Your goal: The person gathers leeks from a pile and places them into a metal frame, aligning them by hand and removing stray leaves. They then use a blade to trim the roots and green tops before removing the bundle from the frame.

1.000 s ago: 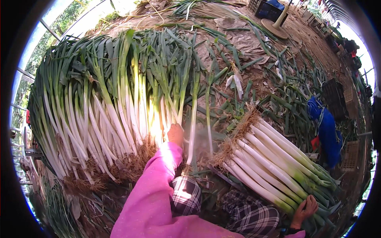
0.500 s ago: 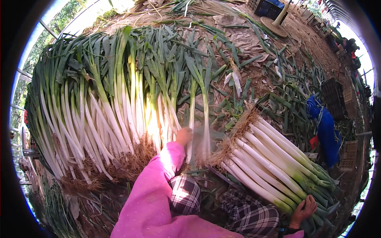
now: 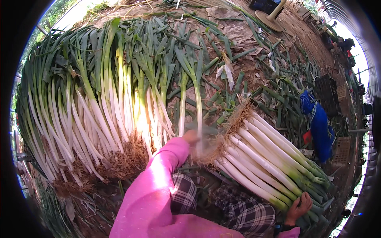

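**Leeks in hand, between two heaps**

Far to the left lies a big pile of leeks (image 3: pixel 91 119), white shanks fanned toward the person, green tops pointing away, brown roots tangled along the near edge. The ground there is dry earth strewn with loose leaves (image 3: pixel 238 79).

Moving in toward the middle, a pink sleeve (image 3: pixel 158 186) reaches forward from below. At its end the left hand (image 3: pixel 190 137) is closed around the lower shanks of a couple of leeks (image 3: pixel 197 103), held upright-looking in the view with their leaves spreading away; the lowest part of them is blurred, so the fingers cannot be made out one by one.

Just beside that hand to the right sits a tidy bundle of leeks (image 3: pixel 266 158), roots toward the hand, stalks running off to the lower right over checked trousers (image 3: pixel 238 206).

At the bundle's green end the right hand (image 3: pixel 299 206) rests with fingers curled on the leaves. Beyond, a blue cloth (image 3: pixel 317 123) and dark crates (image 3: pixel 327 89).
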Available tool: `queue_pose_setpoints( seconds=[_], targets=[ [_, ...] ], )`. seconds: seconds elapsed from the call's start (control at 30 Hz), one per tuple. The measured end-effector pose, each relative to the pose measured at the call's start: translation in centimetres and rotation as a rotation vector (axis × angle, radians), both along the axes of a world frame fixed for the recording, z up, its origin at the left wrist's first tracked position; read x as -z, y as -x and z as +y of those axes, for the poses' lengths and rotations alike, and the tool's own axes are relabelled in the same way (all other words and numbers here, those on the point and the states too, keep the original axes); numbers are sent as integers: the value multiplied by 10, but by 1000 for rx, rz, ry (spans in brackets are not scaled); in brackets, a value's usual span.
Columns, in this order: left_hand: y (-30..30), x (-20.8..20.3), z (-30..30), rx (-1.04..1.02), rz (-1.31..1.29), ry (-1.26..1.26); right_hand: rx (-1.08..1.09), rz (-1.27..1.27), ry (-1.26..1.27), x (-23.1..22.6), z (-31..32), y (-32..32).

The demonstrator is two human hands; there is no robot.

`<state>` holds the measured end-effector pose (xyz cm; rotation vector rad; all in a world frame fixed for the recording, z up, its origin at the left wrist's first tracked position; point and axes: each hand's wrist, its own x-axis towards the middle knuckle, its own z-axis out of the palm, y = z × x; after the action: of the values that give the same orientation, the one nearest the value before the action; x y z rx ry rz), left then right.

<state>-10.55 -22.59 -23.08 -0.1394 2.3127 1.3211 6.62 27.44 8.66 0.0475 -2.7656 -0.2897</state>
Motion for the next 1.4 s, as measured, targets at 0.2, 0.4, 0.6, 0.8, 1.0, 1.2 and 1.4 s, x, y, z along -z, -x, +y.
queue_pose_setpoints(
  seconds=[0.2, 0.4, 0.6, 0.8, 1.0, 1.2, 1.4],
  targets=[
    [-2, -40, -45, 19, -405, -524, -25, 45, -3, 4, 9, -1],
    [-35, 9, -85, 114, -627, -368, -23, 56, -5, 5, 10, -2],
    [-42, -33, -54, 116, -531, -302, -29, 61, -11, 5, 13, -5],
    [-40, -61, -48, 69, -443, -359, -18, 62, -9, 2, 10, -5],
    [-39, -24, -45, 357, -484, 219, -35, 58, -3, 7, 22, -7],
    [-12, 6, -108, -832, 551, 499, -61, 70, 13, 10, 22, -5],
    [62, -44, -114, -901, 285, 413, -41, 35, -31, 9, 28, -9]
  ],
)
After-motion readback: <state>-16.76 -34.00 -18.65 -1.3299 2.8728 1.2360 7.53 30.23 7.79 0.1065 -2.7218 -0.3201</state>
